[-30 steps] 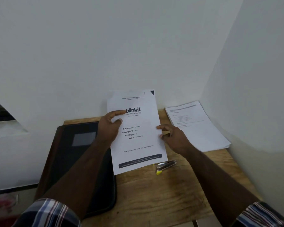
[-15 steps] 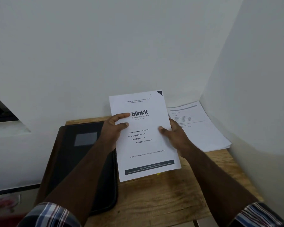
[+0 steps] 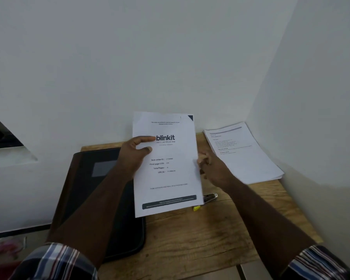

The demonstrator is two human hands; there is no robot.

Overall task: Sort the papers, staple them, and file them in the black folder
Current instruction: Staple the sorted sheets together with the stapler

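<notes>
Papers (image 3: 166,164) sit dead centre of the frame, held upright above the bench (image 3: 220,229), the "blinkit" cover sheet facing the camera. The left hand (image 3: 132,156) grips the sheaf at its left edge, thumb on the front, index finger laid across the logo. The right hand (image 3: 212,165) is at the right edge, fingers curled and blurred; whether it pinches the paper or is just beside it cannot be told from here.

Below the sheaf's lower right corner, the stapler (image 3: 209,198) pokes out on the wood, with a small yellow bit (image 3: 196,208) beside it. Left of centre lies the black folder (image 3: 101,199), closed, partly under the left forearm. Over at the right, tucked into the corner of the walls, a second stack of papers (image 3: 245,154) waits on the bench.

By the look of it, sorting is still the step in hand, with stapling and filing to come. The risk now: a one-sided grip lets the loose sheets fan or slide, so the edges go out of square and a staple would catch only some pages. Reaching for the half-hidden stapler could also nudge it off toward the near edge, and mixing this set with the right-hand stack would undo the sort.
</notes>
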